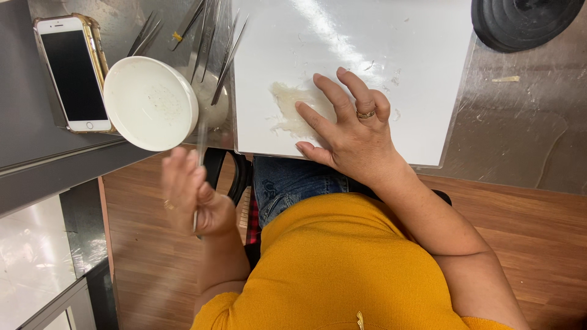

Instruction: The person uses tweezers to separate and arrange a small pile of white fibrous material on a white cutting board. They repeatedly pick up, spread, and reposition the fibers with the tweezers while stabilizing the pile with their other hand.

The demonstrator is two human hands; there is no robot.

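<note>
Furthest left I see a phone (74,68) beside a white dish (150,102) on the tabletop (520,140). Below the dish my blurred left hand (192,195) is closed around thin tweezers (199,159). Further right, my right hand (348,125) lies spread flat, fingers pressing a pale translucent piece (290,107) onto the white board (367,43).

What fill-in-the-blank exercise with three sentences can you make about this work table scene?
1. The right hand, wearing a ring, presses flat on a pale translucent piece lying on the white rectangular ____.
2. The left hand grips a thin metal pair of ____.
3. Left of the round white shallow dish lies a white ____ in a gold case.

Missing words: board; tweezers; smartphone.
</note>
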